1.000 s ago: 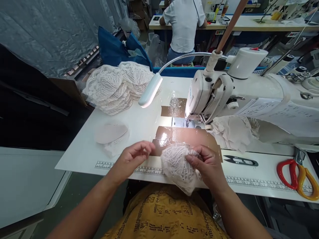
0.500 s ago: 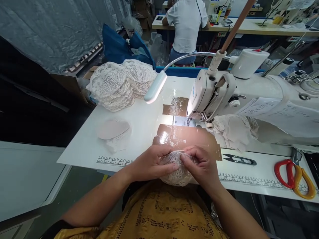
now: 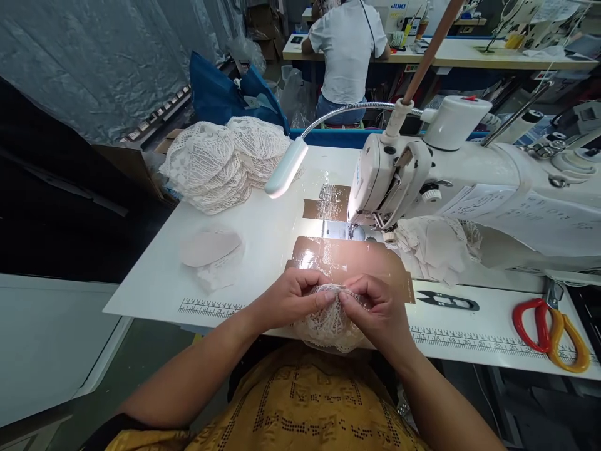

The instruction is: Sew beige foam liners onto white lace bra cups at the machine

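Observation:
A piece of white lace fabric (image 3: pixel 331 324) hangs bunched at the table's front edge, between my two hands. My left hand (image 3: pixel 298 297) pinches its upper edge between thumb and fingers. Close beside it, my right hand (image 3: pixel 375 307) pinches the same edge, the two thumbs nearly meeting. Fingers cover part of the lace's top edge. Just beyond the hands, brown tape (image 3: pixel 347 257) covers the table in front of the sewing machine (image 3: pixel 389 175), whose needle area is lit.
Stacked lace pieces (image 3: pixel 206 163) lie at the back left, with pale fabric cut-outs (image 3: pixel 211 250) nearer. Thread snips (image 3: pixel 448 300) and red-and-orange scissors (image 3: pixel 549 332) rest at right. A lamp (image 3: pixel 286 169) arches over the table. Another person (image 3: pixel 345 50) sits beyond, back turned.
My left thumb has shifted up toward the lace's top edge, close to the right thumb. More of the lace's front now shows below the hands. The view has moved slightly.

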The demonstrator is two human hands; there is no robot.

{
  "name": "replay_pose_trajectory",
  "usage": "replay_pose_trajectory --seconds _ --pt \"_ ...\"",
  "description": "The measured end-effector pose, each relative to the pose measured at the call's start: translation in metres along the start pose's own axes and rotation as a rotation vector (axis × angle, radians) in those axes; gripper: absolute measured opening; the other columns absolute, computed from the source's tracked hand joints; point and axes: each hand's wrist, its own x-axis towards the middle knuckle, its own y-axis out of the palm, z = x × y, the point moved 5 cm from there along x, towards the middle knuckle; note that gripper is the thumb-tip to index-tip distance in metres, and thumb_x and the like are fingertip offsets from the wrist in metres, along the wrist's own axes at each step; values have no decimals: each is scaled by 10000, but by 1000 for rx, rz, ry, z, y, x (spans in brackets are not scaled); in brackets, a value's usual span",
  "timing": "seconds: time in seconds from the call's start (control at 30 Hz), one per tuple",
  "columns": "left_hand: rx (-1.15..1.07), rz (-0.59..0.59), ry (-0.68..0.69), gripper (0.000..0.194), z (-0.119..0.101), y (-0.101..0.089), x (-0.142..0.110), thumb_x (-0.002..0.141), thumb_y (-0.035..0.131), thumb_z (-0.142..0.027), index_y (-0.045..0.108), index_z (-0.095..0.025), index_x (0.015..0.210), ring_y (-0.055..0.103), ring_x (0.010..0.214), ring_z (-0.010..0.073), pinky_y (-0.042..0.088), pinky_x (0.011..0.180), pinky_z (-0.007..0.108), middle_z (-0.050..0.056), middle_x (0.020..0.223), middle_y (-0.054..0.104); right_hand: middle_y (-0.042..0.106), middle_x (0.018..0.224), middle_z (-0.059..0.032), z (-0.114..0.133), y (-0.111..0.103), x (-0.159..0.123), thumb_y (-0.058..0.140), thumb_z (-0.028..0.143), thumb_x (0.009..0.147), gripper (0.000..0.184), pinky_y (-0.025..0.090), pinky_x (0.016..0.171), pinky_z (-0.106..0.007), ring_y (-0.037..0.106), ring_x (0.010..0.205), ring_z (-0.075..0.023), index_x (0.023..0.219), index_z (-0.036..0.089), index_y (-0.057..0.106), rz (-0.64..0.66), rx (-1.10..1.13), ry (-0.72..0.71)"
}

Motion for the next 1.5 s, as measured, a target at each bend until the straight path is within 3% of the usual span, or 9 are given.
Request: replay_pose_trajectory --seconds 0.17,0.3,0.4,0.5,0.57,0.67,0.87,1.17,1.5 --pt "-263 -70 -41 293 17 7 8 789 722 -368 589 -122 702 467 529 70 387 507 184 -24 602 524 606 643 23 -23 3 3 705 352 777 203 420 536 -231 526 580 -110 696 192 612 88 249 283" --pt "-464 -294 -127 342 16 -23 1 675 781 -387 557 -135 733 577 577 136 469 546 248 16 668 603 576 571 43 -37 -11 5 752 437 724 295 400 473 -217 486 492 -91 749 186 599 77 429 409" --pt "-227 -662 41 280 -14 -75 -16 689 753 -367 592 -152 765 553 574 132 456 557 250 -12 650 583 604 554 24 -39 -37 6 738 428 742 283 453 509 -247 519 490 -107 794 182 608 -5 400 395" --pt "424 -939 281 215 -52 -99 -18 805 659 -344 587 -171 701 470 567 113 381 559 233 -26 606 515 597 559 21 -33 -56 9 703 414 776 241 467 524 -251 540 512 -115 794 186 627 -31 265 348" --pt "877 -867 377 239 -58 -83 7 857 584 -297 566 -174 653 475 619 139 383 615 263 -1 621 515 593 587 22 -27 -61 16 667 402 802 209 470 537 -256 563 543 -127 823 195 642 -3 127 313" --pt "1291 -516 351 267 -31 -36 61 877 452 -178 561 -170 634 512 689 207 407 671 333 65 644 545 642 671 6 -20 -57 34 590 361 839 181 462 564 -275 597 588 -149 901 214 675 89 -159 246" --pt "1416 -242 293 294 5 25 89 883 400 -174 633 -125 711 524 689 285 404 598 399 160 686 582 719 920 -33 -24 -38 60 444 185 879 289 443 694 -292 628 837 -197 985 234 709 196 -680 25" --pt "1123 -82 342 335 -10 -6 72 987 379 -293 684 -156 999 595 881 212 491 767 335 112 1052 657 618 866 -55 -43 -8 49 451 -1 802 306 367 654 -286 529 788 -186 909 185 669 312 -1101 -168" --pt "1153 -53 510 342 0 -27 101 969 431 -290 677 -132 1147 600 985 274 497 843 426 152 1232 651 658 1028 -98 -49 -6 61 437 54 871 439 360 581 -301 558 765 -192 1231 214 629 224 -1239 -65"
